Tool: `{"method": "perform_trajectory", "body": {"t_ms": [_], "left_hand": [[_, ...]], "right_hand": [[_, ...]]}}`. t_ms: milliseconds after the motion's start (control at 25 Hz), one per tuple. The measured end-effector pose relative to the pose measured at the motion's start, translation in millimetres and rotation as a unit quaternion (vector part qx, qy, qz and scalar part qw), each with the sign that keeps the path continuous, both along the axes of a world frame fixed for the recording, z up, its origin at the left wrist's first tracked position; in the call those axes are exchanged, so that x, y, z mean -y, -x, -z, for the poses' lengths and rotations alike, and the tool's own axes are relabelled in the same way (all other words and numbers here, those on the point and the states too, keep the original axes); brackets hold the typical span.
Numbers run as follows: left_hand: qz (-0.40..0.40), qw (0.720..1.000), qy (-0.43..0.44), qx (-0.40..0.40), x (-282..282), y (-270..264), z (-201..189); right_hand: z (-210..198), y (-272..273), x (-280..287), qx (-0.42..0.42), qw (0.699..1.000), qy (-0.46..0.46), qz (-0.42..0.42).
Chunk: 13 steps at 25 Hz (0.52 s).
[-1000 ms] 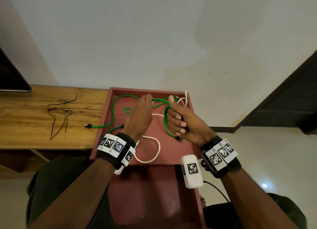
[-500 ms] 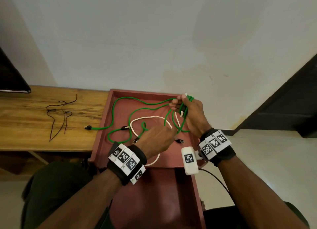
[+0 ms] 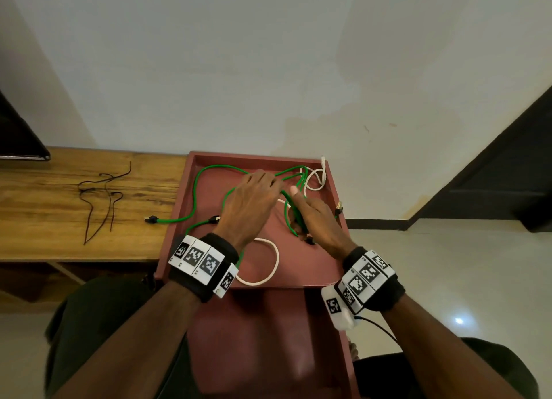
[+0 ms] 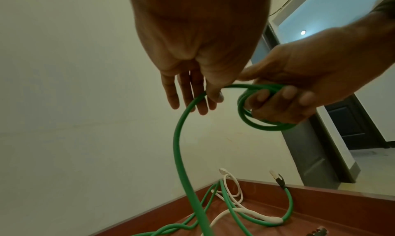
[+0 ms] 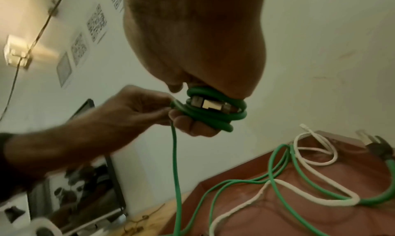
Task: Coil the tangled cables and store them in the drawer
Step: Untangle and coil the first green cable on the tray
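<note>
A long green cable [image 3: 195, 189] lies in loose loops in a red tray [image 3: 179, 216], one plug hanging out over the wooden table. My right hand [image 3: 313, 216] grips a small coil of that cable [image 5: 213, 119] wound round its fingers, with a plug tucked inside. My left hand [image 3: 254, 201], just left of it, pinches the free run of green cable [image 4: 177, 138] between thumb and fingers [image 4: 211, 96] where it meets the coil. A white cable [image 3: 276, 264] lies tangled under the green one in the tray.
A thin black cable [image 3: 104, 201] lies loose on the wooden table [image 3: 44, 234] to the left. A dark screen [image 3: 18, 135] stands at the table's far left. A red drawer [image 3: 254, 339] extends toward me below the tray. A wall stands just behind.
My left hand has swung from the tray's front up to the right hand, bringing a run of green cable with it. The right hand has dropped back from the far edge.
</note>
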<state>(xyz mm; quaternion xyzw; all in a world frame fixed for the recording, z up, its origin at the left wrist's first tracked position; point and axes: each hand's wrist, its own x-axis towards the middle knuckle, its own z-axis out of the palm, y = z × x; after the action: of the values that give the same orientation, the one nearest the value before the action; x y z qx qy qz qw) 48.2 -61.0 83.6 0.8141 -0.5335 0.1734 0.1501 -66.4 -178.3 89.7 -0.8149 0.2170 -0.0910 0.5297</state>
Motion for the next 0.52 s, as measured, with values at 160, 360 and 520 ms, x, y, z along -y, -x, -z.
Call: {"method": "perform_trajectory", "body": {"t_ms": [160, 360, 520], "left_hand": [[-0.005, 0.996, 0.074, -0.043, -2, -6, -8], [-0.045, 0.975, 0.112, -0.188, 0, -25, 4], [0.002, 0.967, 0.013, -0.255, 5, -7, 17]], "right_hand": [[-22, 7, -5, 0.024, 0.984, -0.166, -0.056], [-37, 14, -10, 0.083, 0.912, -0.392, -0.086], [-48, 6, -11, 0.145, 0.841, -0.52, -0.034]]}}
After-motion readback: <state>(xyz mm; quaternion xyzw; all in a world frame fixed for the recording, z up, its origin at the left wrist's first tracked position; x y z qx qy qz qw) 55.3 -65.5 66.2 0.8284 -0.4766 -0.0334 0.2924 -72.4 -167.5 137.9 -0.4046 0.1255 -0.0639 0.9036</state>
